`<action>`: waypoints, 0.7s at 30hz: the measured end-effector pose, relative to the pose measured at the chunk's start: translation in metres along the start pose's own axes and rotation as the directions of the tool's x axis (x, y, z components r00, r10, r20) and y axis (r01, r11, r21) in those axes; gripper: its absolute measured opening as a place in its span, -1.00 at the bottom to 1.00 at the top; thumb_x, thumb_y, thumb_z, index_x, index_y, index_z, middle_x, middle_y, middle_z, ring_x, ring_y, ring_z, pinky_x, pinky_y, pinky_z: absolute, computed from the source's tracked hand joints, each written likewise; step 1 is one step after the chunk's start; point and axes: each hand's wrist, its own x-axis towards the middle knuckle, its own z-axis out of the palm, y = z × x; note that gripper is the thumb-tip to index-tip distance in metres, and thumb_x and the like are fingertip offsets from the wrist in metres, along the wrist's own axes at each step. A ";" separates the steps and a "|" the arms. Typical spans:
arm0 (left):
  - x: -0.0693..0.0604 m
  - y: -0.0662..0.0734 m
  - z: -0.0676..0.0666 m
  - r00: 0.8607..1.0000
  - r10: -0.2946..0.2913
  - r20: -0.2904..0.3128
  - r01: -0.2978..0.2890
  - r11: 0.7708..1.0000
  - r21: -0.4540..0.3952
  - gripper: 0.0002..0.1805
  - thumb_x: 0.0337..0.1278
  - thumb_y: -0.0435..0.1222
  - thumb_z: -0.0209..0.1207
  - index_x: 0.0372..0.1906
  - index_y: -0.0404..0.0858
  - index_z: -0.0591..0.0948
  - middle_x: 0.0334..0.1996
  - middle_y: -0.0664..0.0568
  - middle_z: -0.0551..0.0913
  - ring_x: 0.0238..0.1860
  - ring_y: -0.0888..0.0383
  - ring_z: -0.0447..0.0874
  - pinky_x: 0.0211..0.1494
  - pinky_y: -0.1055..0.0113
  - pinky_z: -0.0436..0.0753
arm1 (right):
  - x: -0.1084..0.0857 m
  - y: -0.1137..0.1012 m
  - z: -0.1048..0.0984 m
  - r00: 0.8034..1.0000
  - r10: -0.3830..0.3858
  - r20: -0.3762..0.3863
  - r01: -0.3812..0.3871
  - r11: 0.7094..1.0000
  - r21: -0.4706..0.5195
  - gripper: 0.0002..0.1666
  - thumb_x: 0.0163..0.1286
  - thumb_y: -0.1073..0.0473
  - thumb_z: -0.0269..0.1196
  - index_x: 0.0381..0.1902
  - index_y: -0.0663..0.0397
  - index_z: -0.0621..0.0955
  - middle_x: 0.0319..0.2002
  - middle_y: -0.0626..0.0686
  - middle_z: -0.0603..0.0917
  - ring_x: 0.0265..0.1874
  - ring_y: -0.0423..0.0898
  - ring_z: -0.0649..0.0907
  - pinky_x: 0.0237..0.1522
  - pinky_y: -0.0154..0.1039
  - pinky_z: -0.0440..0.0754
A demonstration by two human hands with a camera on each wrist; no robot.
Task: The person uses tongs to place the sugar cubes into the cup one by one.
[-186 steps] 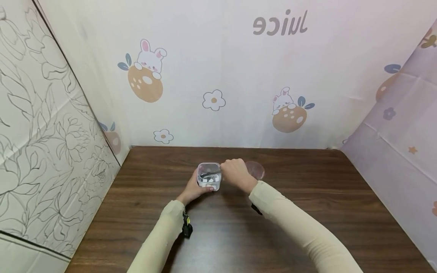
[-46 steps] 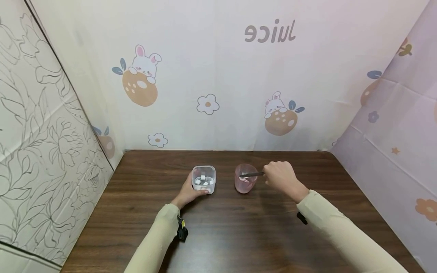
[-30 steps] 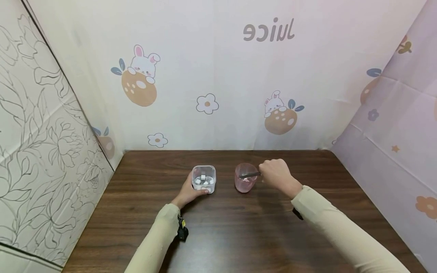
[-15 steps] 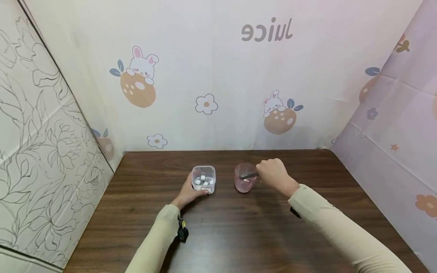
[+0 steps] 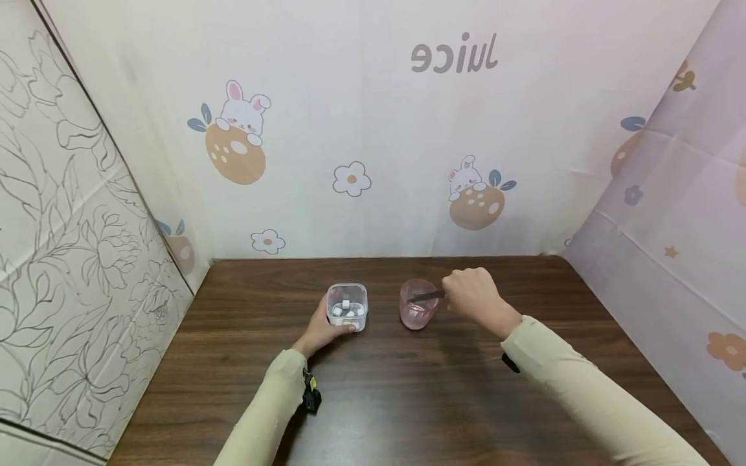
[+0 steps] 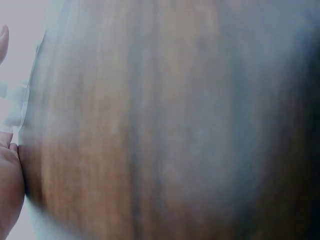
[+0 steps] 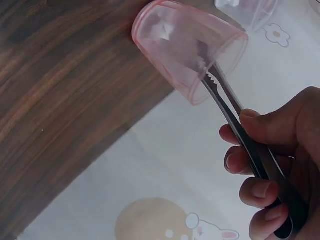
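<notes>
Right hand (image 5: pixel 473 296) grips black metal tongs (image 7: pixel 254 155), left hand (image 5: pixel 318 330) a clear square tub (image 5: pixel 358 294)
Tongs point left into pink translucent cup (image 7: pixel 170 42).

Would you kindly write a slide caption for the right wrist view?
The right hand grips dark tongs, their tips inside a translucent pink cup.

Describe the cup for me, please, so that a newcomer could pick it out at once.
Find the dark wooden table before the patterned backdrop. Toward its far side, between the clear square box in the left hand and the right hand, stands the cup, dark tongs reaching into it. Unlike the box, it is pink and round.
</notes>
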 end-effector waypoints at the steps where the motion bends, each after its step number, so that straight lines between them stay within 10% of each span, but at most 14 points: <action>1: 0.001 -0.005 0.000 1.000 -0.003 -0.006 0.003 1.000 0.007 0.07 -0.32 -0.52 0.47 0.39 -0.49 0.10 0.21 -0.43 0.34 0.20 -0.28 0.32 0.31 -0.09 0.20 | 0.000 0.001 -0.002 1.000 -0.001 -0.006 0.001 1.000 0.002 -0.64 -0.27 0.21 0.47 -0.83 -0.01 0.44 -0.81 -0.07 0.37 -0.83 -0.15 0.32 -0.83 -0.15 0.35; 21: 0.005 -0.016 0.002 0.998 -0.063 -0.031 0.063 0.998 0.017 0.13 -0.35 -0.46 0.51 0.43 -0.34 0.11 0.26 -0.27 0.36 0.23 -0.13 0.32 0.34 0.05 0.21 | 0.005 0.003 -0.026 0.994 0.070 -0.082 -0.060 0.992 0.108 -0.68 -0.01 0.31 0.34 -0.79 -0.06 0.48 -0.83 -0.08 0.38 -0.84 -0.12 0.29 -0.84 -0.13 0.32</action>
